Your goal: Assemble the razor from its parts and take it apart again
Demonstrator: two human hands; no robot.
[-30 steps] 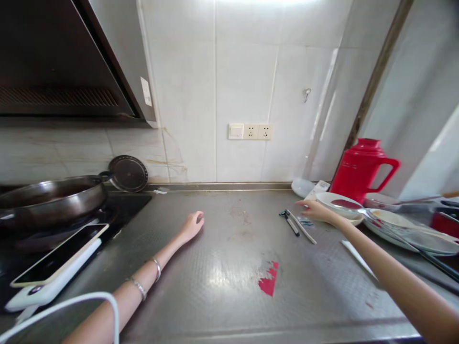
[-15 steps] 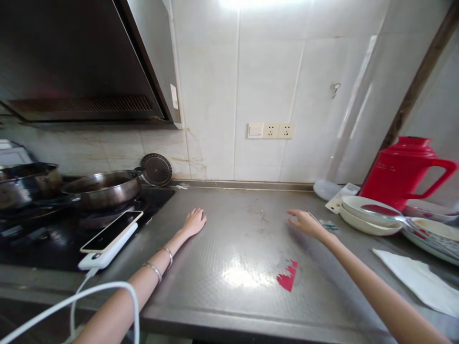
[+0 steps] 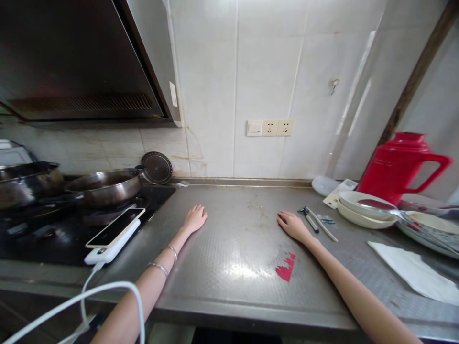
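My left hand (image 3: 195, 218) lies palm down on the steel counter (image 3: 233, 248), fingers together and loosely curled, holding nothing. Two bracelets (image 3: 167, 259) circle that wrist. My right hand (image 3: 291, 224) also rests flat on the counter, fingers stretched toward the left, nothing in it. Just right of it lie a razor (image 3: 309, 218) and a thin stick (image 3: 322, 224). A red patch (image 3: 286, 268) marks the counter in front of my right forearm.
A phone on a white power bank (image 3: 114, 232) with a white cable (image 3: 82, 298) sits on the stove edge beside a pan (image 3: 103, 187) and a pot (image 3: 27, 179). Stacked bowls (image 3: 362, 210), plates (image 3: 428, 227), a red jug (image 3: 401, 165) and a paper sheet (image 3: 412, 272) crowd the right.
My right hand drew back left from the razor and bowls and settled flat on the counter. The view swung left, bringing the stove in. My left hand stayed put.
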